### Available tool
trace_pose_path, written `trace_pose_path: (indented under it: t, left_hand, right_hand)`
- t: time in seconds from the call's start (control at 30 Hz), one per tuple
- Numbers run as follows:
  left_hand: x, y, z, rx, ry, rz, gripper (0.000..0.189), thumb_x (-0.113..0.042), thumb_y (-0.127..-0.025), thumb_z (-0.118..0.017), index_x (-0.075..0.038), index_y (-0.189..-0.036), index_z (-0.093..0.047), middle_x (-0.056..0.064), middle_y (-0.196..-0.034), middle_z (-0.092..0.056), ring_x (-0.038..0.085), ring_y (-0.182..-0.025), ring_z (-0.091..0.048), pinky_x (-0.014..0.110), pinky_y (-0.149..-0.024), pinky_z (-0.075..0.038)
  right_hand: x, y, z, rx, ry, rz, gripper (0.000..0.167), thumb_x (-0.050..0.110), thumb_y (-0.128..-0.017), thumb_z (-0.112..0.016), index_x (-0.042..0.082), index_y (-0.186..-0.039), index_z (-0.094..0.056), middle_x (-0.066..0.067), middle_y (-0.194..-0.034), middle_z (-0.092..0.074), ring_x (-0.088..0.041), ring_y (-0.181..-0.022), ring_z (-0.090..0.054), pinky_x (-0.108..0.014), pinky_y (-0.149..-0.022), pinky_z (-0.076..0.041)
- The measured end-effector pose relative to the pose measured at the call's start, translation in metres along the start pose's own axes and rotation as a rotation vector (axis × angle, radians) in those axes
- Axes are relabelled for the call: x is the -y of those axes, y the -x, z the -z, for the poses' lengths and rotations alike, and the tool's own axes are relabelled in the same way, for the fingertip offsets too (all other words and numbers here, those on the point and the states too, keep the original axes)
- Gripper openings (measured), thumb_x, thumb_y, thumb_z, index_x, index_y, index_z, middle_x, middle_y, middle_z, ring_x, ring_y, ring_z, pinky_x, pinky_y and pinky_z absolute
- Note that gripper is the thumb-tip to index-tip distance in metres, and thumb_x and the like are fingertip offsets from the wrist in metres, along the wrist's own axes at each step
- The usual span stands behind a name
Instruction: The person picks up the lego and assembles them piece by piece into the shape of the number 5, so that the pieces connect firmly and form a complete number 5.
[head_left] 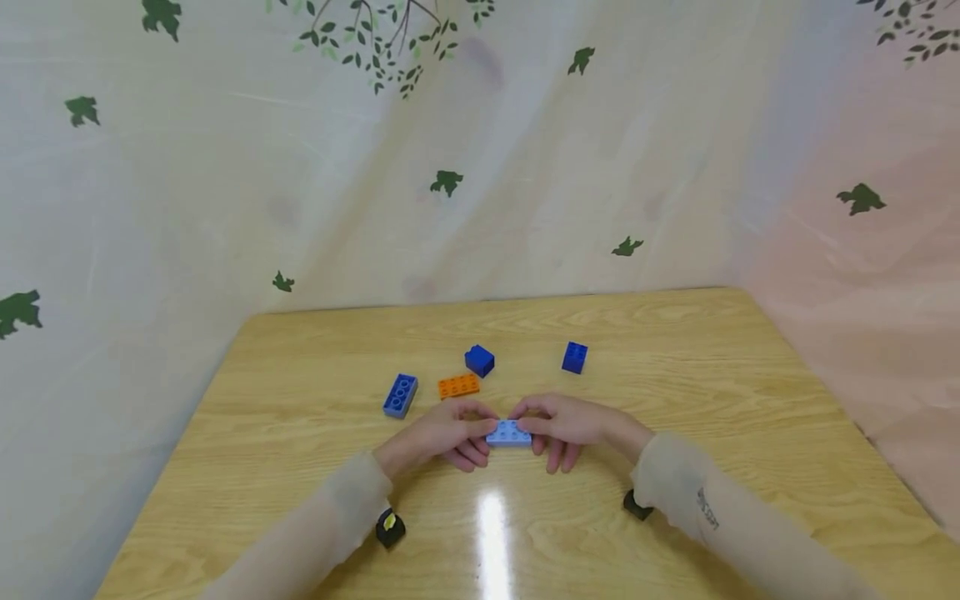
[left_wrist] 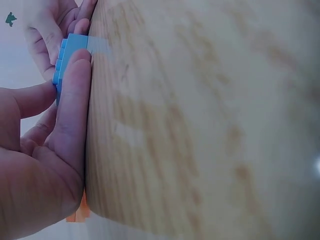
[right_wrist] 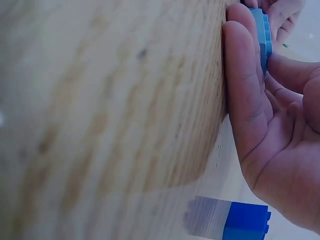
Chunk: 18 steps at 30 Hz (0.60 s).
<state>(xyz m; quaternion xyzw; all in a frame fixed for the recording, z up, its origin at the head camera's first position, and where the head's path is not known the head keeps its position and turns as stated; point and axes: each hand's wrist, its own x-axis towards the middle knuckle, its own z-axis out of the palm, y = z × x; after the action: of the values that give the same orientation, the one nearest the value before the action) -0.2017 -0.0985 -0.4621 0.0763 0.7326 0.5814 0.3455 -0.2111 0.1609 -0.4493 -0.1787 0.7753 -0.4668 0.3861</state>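
Note:
A light blue toy building brick (head_left: 510, 435) with studs on top lies at the table's middle, between both hands. My left hand (head_left: 452, 432) pinches its left end between thumb and fingers, and my right hand (head_left: 564, 427) pinches the right end. In the left wrist view, the thumb meets the studded side of the light blue brick (left_wrist: 74, 49), and the other fingers lie along the tabletop. From the right wrist, the light blue brick (right_wrist: 263, 42) shows partly, with the right fingers covering some of it.
Behind the hands lie an orange studded brick (head_left: 458, 386), a blue brick (head_left: 401, 396) with its hollow underside showing, and two dark blue bricks, one in the middle (head_left: 479, 361) and one farther right (head_left: 574, 357). A leaf-printed cloth (head_left: 525, 208) borders the wooden table (head_left: 675, 358).

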Motion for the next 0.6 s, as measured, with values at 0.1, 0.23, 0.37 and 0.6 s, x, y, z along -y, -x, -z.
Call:
trace_pose_path:
  t: [0.1, 0.23, 0.37, 0.6]
  left_hand:
    - [-0.0003, -0.0004, 0.0001, -0.001, -0.003, 0.002, 0.032, -0.027, -0.102, -0.065, -0.006, -0.125, -0.063, 0.016, -0.086, -0.071, 0.024, -0.071, -0.073, 0.039, -0.064, -0.062]
    - [-0.0004, -0.0002, 0.0002, 0.002, -0.007, 0.008, 0.032, -0.029, -0.101, -0.065, -0.007, -0.125, -0.064, 0.015, -0.086, -0.071, 0.024, -0.072, -0.074, 0.039, -0.064, -0.062]
    - [0.0007, -0.0004, 0.0007, 0.001, -0.013, 0.010, 0.033, -0.031, -0.101, -0.065, -0.008, -0.125, -0.064, 0.015, -0.086, -0.071, 0.025, -0.073, -0.074, 0.038, -0.064, -0.062]
    - [0.0006, 0.0004, 0.0014, 0.002, -0.008, 0.013, 0.033, -0.030, -0.101, -0.065, -0.007, -0.125, -0.064, 0.015, -0.087, -0.071, 0.025, -0.074, -0.074, 0.038, -0.065, -0.062]
  right_hand:
    - [0.0001, 0.0000, 0.0005, 0.004, -0.002, 0.003, 0.028, 0.032, -0.109, -0.049, 0.019, -0.132, -0.058, -0.013, -0.089, -0.066, -0.029, -0.063, -0.071, -0.035, -0.049, -0.058]
    - [-0.0003, 0.0008, 0.0000, -0.003, 0.009, 0.011, 0.030, 0.032, -0.109, -0.048, 0.016, -0.134, -0.057, -0.013, -0.088, -0.067, -0.029, -0.063, -0.071, -0.034, -0.049, -0.058]
    - [-0.0008, 0.0008, -0.0005, -0.012, 0.022, 0.012, 0.032, 0.031, -0.109, -0.049, 0.013, -0.135, -0.056, -0.013, -0.088, -0.067, -0.028, -0.061, -0.071, -0.034, -0.048, -0.058]
    - [-0.0030, 0.0017, -0.0014, -0.043, 0.061, 0.048, 0.033, 0.031, -0.108, -0.051, 0.013, -0.135, -0.057, -0.011, -0.089, -0.067, -0.024, -0.059, -0.068, -0.034, -0.049, -0.057]
